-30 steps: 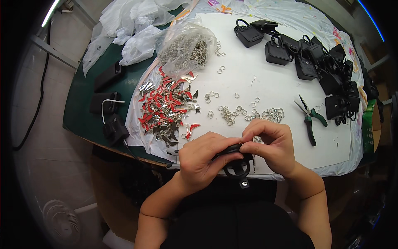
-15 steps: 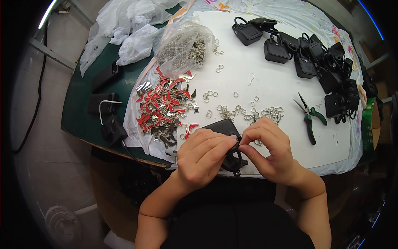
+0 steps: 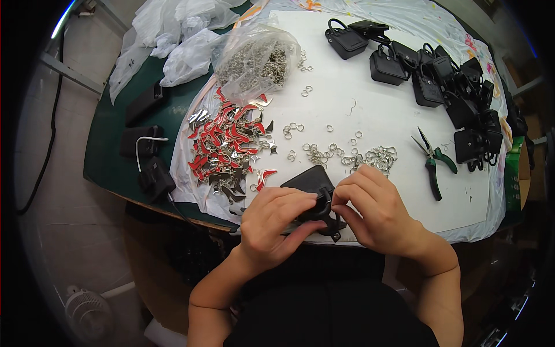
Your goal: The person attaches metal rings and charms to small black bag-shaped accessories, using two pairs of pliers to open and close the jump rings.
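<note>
A small black handbag (image 3: 308, 178) lies at the front edge of the white work surface. My left hand (image 3: 270, 218) is closed around its near end, by the handle, with the thumb below and the fingers above. My right hand (image 3: 377, 213) pinches at the bag's right side; its fingertips meet there, and whatever small part they hold is hidden. Just beyond the hands are loose metal rings (image 3: 317, 154) and a cluster of silver clasps (image 3: 381, 157). To the left spreads a pile of red, black and silver shoe-shaped charms (image 3: 231, 141).
Green-handled long-nose pliers (image 3: 432, 165) lie open on the right. More small black handbags (image 3: 426, 91) crowd the far right. A clear bag of metal rings (image 3: 257, 66) stands at the back left, near crumpled white plastic (image 3: 188, 61). Black devices with a white cable (image 3: 151, 140) sit at left.
My left fingers have lifted and spread somewhat, so the thumb now shows below the handle. The bag has turned slightly and shows more of its flat face. My right hand stays pinched beside it.
</note>
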Action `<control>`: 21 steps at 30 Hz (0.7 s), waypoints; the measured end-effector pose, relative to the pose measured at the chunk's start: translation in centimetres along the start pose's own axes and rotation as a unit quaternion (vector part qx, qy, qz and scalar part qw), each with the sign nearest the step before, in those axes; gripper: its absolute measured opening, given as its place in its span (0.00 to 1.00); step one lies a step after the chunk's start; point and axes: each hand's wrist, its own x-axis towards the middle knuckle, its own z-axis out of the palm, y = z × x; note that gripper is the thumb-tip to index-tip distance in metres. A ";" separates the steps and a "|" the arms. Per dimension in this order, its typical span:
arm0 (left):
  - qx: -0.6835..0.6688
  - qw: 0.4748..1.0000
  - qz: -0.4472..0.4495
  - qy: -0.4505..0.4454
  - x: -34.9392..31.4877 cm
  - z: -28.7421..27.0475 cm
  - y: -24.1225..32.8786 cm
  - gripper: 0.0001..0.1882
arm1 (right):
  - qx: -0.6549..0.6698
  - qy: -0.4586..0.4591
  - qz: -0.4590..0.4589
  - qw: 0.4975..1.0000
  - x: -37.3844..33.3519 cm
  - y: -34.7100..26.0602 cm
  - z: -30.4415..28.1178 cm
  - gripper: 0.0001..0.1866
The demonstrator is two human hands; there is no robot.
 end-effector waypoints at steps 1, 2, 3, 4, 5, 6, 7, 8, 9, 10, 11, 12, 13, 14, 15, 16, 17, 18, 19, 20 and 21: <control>0.018 0.999 -0.027 -0.026 -0.6 -0.9 -0.1 0.19 | -0.013 -0.002 -0.003 1.000 -0.1 -0.1 -0.3 0.10; 0.035 0.997 -0.054 -0.052 -1.2 -1.6 -0.2 0.20 | -0.026 -0.004 -0.005 1.000 -0.2 -0.1 -0.6 0.11; 0.071 0.990 -0.067 -0.105 -1.9 -2.2 -0.2 0.20 | -0.033 -0.004 -0.007 0.999 -0.3 -0.2 -0.9 0.11; 0.106 0.979 -0.079 -0.156 -2.6 -2.8 -0.2 0.19 | -0.040 -0.005 -0.009 0.999 -0.3 -0.2 -1.2 0.11; 0.140 0.964 -0.090 -0.208 -3.1 -3.0 -0.3 0.19 | -0.047 -0.005 -0.011 0.999 -0.5 -0.3 -1.6 0.11; 0.152 0.963 -0.072 -0.210 -3.4 -3.0 -0.4 0.19 | -0.051 -0.006 -0.012 0.999 -0.5 -0.3 -1.8 0.11; 0.163 0.962 -0.054 -0.212 -3.8 -2.9 -0.6 0.20 | -0.055 -0.007 -0.014 0.998 -0.6 -0.3 -2.0 0.11; 0.175 0.960 -0.035 -0.215 -4.1 -2.9 -0.7 0.20 | -0.059 -0.008 -0.015 0.998 -0.7 -0.4 -2.2 0.11; 0.170 0.962 -0.022 -0.214 -4.1 -2.9 -0.9 0.20 | -0.063 -0.002 -0.011 0.998 -0.8 -0.5 -2.6 0.11; 0.166 0.963 -0.009 -0.212 -4.2 -2.9 -1.1 0.20 | -0.068 0.005 -0.007 0.998 -0.9 -0.5 -2.9 0.11; 0.162 0.964 0.005 -0.211 -4.2 -3.1 -1.2 0.20 | -0.073 0.011 -0.003 0.997 -1.1 -0.6 -3.2 0.11; 0.166 0.962 0.006 -0.215 -4.3 -3.5 -1.3 0.19 | -0.074 0.013 -0.002 0.997 -1.3 -0.6 -3.6 0.12; 0.170 0.961 0.009 -0.219 -4.4 -4.4 -1.3 0.19 | -0.076 0.016 -0.001 0.997 -1.5 -0.6 -3.9 0.12; 0.175 0.959 0.011 -0.222 -4.4 -5.3 -1.3 0.18 | -0.078 0.019 -0.001 0.997 -1.6 -0.7 -4.2 0.12; 0.184 0.959 -0.001 -0.217 -4.6 -6.1 -1.2 0.18 | -0.085 0.014 -0.002 0.996 -1.6 -0.8 -4.4 0.12; 0.176 0.959 -0.029 -0.220 -4.8 -7.0 -1.2 0.17 | -0.089 0.010 -0.004 0.996 -1.7 -0.9 -4.5 0.11; 0.168 0.959 -0.057 -0.222 -4.8 -7.5 -1.1 0.17 | -0.092 0.005 -0.006 0.996 -1.8 -1.0 -4.5 0.11; 0.166 0.958 -0.079 -0.220 -4.3 -7.7 -0.9 0.20 | -0.096 0.003 -0.011 0.995 -1.9 -1.1 -4.4 0.11; 0.163 0.958 -0.085 -0.219 -3.6 -7.9 -0.5 0.20 | -0.100 0.001 -0.017 0.995 -2.0 -1.2 -4.3 0.11; 0.159 0.959 -0.092 -0.217 -2.7 -7.9 -0.1 0.21 | -0.103 -0.001 -0.023 0.994 -2.1 -1.3 -4.2 0.11; 0.157 0.959 -0.098 -0.216 -1.8 -7.8 0.3 0.22 | -0.099 0.000 -0.031 0.995 -2.1 -1.2 -4.0 0.11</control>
